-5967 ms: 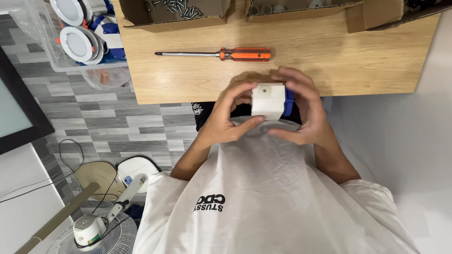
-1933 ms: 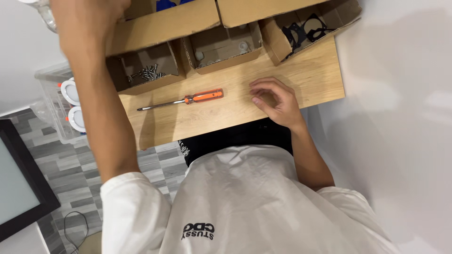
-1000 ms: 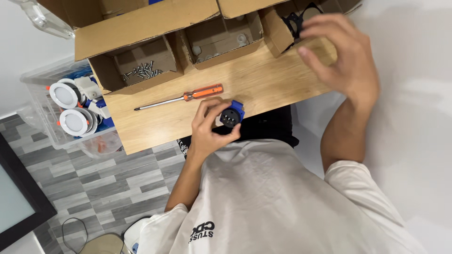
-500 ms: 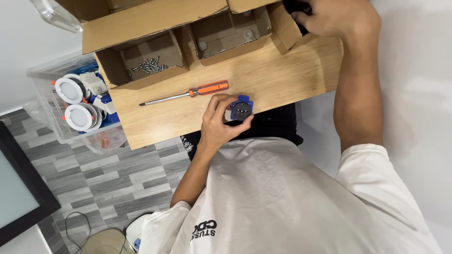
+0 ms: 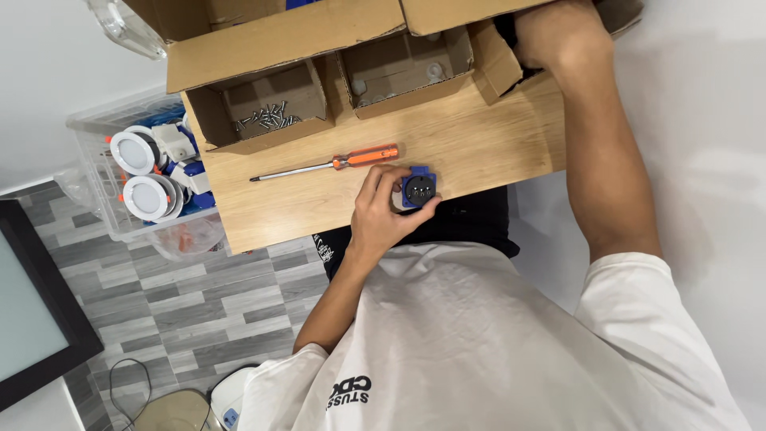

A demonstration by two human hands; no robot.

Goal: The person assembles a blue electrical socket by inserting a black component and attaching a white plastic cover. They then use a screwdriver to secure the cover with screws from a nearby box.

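bright, even indoor light with soft, faint shadows under the cardboard boxes (image 5: 279, 96). the white wall (image 5: 702, 120) looks slightly washed out. the frame is sharp, with mild wide-angle stretching at the edges.

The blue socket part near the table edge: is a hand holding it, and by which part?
Yes. The left hand holds the blue socket part by its outer sides. The right hand reaches into a cardboard box; its grip is hidden.
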